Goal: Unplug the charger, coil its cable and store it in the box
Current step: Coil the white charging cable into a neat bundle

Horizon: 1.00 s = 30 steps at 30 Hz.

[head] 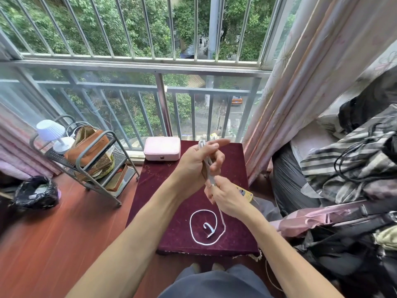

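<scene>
The left hand (196, 162) grips the cable (190, 223) loops and the right hand (228, 197) pinches one strand; the slack tail on the surface (167, 211) could knot.

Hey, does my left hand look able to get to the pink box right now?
Probably yes: the pink box sits just beyond the left hand with nothing between them, though that hand grips the cable folds.

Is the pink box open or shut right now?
Shut. The pink box has its lid down flush on the base; no gap shows.
</scene>
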Available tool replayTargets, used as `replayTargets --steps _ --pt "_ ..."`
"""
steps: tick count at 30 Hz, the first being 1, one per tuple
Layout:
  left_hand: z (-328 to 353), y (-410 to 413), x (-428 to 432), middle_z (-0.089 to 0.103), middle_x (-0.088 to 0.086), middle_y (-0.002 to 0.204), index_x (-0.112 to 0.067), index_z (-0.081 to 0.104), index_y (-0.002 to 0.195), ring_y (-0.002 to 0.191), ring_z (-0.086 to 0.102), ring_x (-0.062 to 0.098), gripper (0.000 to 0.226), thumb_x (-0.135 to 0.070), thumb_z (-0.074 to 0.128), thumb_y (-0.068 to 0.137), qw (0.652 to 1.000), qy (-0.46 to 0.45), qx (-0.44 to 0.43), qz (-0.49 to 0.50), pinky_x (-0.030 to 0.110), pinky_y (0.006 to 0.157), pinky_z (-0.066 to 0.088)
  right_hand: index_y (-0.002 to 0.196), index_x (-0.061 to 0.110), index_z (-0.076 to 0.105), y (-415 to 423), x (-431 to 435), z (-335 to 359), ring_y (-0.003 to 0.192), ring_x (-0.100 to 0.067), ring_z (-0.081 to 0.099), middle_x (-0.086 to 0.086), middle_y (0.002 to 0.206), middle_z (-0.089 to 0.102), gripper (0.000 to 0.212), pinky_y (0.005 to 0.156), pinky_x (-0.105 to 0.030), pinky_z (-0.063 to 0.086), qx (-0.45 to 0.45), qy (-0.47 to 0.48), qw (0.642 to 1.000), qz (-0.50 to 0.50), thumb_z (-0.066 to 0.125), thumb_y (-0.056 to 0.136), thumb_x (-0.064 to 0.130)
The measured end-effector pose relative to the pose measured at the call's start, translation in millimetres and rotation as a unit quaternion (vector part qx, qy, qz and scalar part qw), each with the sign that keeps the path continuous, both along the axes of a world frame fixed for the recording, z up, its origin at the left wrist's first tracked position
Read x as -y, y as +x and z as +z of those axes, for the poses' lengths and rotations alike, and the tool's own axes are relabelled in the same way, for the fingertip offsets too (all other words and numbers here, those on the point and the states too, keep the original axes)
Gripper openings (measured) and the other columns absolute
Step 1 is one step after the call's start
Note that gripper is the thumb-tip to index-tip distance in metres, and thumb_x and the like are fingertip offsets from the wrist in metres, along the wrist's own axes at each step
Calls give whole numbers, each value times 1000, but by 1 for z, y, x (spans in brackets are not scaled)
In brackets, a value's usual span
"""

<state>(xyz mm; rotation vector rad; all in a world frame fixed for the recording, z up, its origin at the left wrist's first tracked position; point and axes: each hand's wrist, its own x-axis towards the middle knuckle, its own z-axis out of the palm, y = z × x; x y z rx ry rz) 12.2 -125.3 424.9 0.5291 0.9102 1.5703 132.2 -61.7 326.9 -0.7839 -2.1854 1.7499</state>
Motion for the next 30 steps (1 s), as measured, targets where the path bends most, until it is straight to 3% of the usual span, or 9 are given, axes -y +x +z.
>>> replayTargets --steps 3,6,10,15,19,21,25,28,30 --pt "-12 -13 -3 60 2 64 3 56 130 46 47 7 29 -6 40 108 997 -27 -47 45 18 46 37 100 51 63 8 17 -1 54 -3 40 15 59 46 27 48 -22 34 31 47 998 40 43 110 37" --pt "-24 -26 -3 65 3 66 6 51 133 47 52 8 29 -4 38 108 992 -62 -91 63 17 43 39 121 39 69 24 19 6 50 -6 43 12 58 54 25 49 -21 37 77 110 990 40 47 109 41" --pt "-37 -37 3 70 5 71 7 46 136 52 58 11 31 -2 37 108 977 -124 -169 29 20 46 48 103 24 75 34 23 34 59 -13 55 -5 71 68 23 62 -34 46 92 186 977 54 56 107 36" --pt "-36 -29 14 68 14 84 5 43 139 61 65 16 33 1 37 107 954 -153 -249 -57 27 60 58 97 27 80 42 8 70 70 -4 58 13 75 63 16 69 -28 50 104 308 944 47 71 97 41" --pt "-32 -17 21 69 33 93 6 52 133 70 68 28 30 -3 41 107 932 -142 -305 -134 33 67 59 88 30 80 38 -10 94 63 1 54 17 69 52 17 60 -14 37 75 365 927 44 82 86 47" --pt "-31 -10 26 71 24 81 6 62 117 57 62 26 29 -16 44 110 926 -113 -321 -162 34 58 52 84 33 80 35 -20 100 66 1 56 16 67 53 16 59 -11 39 54 352 934 31 86 81 47" --pt "-32 -1 30 46 9 49 -13 70 69 38 37 13 71 -55 28 108 940 -90 -292 -153 33 45 32 85 37 81 29 -38 104 68 -7 59 11 78 65 12 63 -15 45 18 266 964 7 86 79 47" --pt "-33 -1 28 33 0 49 -6 76 106 35 27 9 82 -68 22 102 970 -86 -161 -161 21 38 30 89 33 84 21 -43 99 78 -14 68 4 85 73 3 71 -29 54 -13 233 972 -9 84 87 32" --pt "-33 -2 28 27 -6 47 -4 73 105 35 23 8 80 -73 32 98 972 -70 -152 -162 18 38 28 91 30 83 17 -44 92 78 -17 69 0 86 75 8 73 -34 54 -31 197 980 -12 81 91 23"
